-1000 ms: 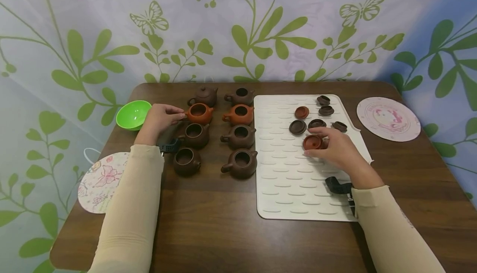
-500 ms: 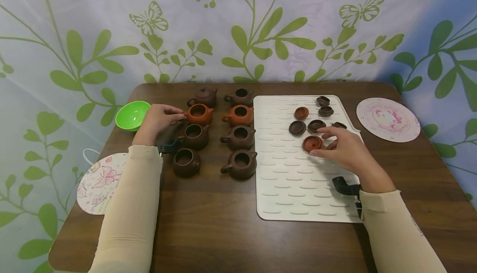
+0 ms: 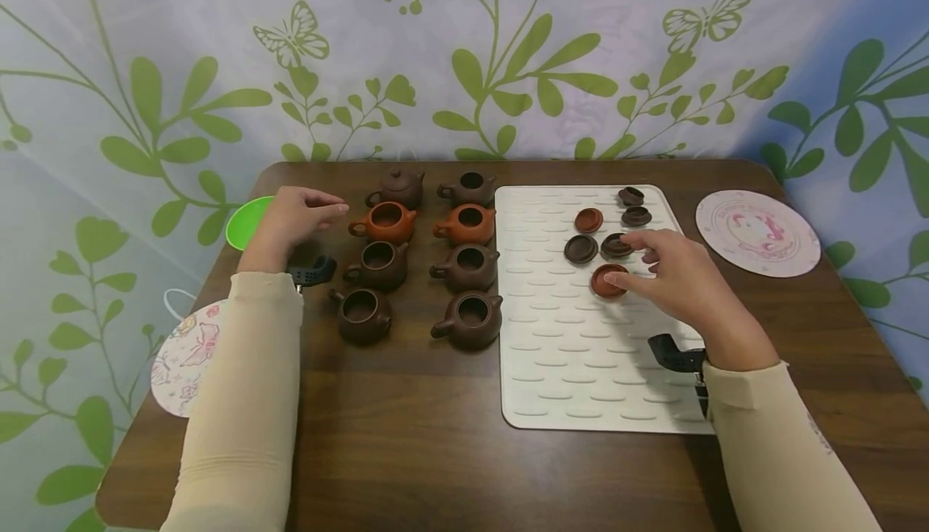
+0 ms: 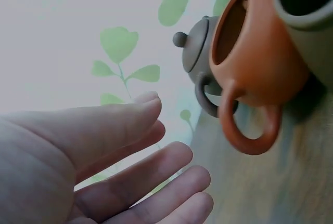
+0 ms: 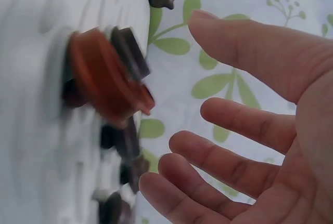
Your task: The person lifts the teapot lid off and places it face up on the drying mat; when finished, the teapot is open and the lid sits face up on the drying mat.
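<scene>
My left hand (image 3: 293, 222) is just left of an orange teapot (image 3: 395, 231) that has no lid, a small gap between the fingertips and its handle. In the left wrist view the fingers are extended and hold nothing, with the teapot's handle (image 4: 250, 148) beyond them. Over the white ridged mat (image 3: 551, 371), my right hand (image 3: 678, 282) hovers by an upturned reddish-brown lid (image 3: 604, 282), its thumb overlapping the lid in the head view. The right wrist view has this hand spread and holding nothing, apart from the lid (image 5: 99, 78).
Several small teapots stand in two columns; the dark back-left teapot (image 3: 402, 188) wears its lid. More lids lie on the mat, among them an orange lid (image 3: 589, 220) and a dark lid (image 3: 581, 249). A green bowl (image 3: 243, 224) and round patterned mats sit at the sides.
My left hand has let go of the orange teapot's handle and drawn back left. My right hand has released the reddish-brown lid onto the mat and moved off to the right.
</scene>
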Motion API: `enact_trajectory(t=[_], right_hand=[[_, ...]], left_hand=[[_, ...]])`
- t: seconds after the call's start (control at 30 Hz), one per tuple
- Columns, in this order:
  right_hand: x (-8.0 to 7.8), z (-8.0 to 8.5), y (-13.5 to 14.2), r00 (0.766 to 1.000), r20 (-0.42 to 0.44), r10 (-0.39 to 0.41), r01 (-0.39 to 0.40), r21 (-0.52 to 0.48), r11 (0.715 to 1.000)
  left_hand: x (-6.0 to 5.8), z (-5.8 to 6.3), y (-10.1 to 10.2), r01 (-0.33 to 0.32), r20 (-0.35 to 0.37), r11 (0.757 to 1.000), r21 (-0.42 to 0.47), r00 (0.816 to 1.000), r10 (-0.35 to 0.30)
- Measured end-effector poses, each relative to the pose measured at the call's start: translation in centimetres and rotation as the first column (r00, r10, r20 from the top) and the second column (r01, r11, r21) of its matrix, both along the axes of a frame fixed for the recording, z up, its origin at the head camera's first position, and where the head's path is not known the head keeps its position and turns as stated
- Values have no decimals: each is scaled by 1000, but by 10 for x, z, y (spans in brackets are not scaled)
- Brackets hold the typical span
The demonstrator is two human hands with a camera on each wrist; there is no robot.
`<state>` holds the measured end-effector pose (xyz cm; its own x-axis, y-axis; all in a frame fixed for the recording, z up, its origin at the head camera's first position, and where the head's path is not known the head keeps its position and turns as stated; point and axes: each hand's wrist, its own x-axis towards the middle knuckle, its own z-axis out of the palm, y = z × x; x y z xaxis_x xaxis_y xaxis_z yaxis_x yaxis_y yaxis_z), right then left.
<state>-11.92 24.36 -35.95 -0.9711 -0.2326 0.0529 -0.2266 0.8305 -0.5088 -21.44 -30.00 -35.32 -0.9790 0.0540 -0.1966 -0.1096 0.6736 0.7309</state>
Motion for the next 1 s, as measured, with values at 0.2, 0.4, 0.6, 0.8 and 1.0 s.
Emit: enact_trajectory(t=[0.2, 0.4, 0.6, 0.8, 1.0], right_hand=[[-17, 21, -33, 995, -36, 91, -90, 28, 996], [-45, 41, -89, 962, -74, 261, -258, 53, 965], [-86, 46, -148, 911, -38, 410, -410, 23, 912], [-137, 30, -204, 897, 18, 441, -442, 7, 897], [-161, 20, -248, 896, 75, 439, -445, 112, 889]], left_hand=[[-7, 8, 5, 23, -2, 1000, -20, 1000, -23], [-19, 9, 8, 54, 2, 996, -71, 999, -54], [-37, 8, 14, 95, -23, 985, -146, 995, -99], [-51, -3, 20, 151, -37, 964, -220, 986, -163], [-58, -16, 26, 157, -58, 957, -245, 983, -176]])
